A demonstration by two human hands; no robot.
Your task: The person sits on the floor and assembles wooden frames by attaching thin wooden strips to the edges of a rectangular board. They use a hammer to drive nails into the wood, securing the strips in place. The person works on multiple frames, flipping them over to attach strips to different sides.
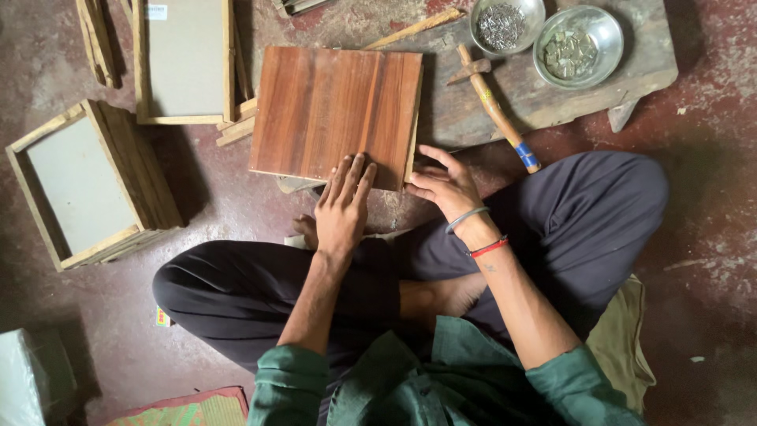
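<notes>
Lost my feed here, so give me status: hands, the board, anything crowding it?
Left hand flat on wooden board. Right hand at its near right corner. Hammer just right of the board, not touching.

You're in a small floor-level woodworking shop: worn red cement floor (702,237), low wooden work block (552,95) w/ hammer (493,102), steel bowls of nails (505,22) & hardware (576,46), stacked wooden frames (87,181) nearby.
</notes>
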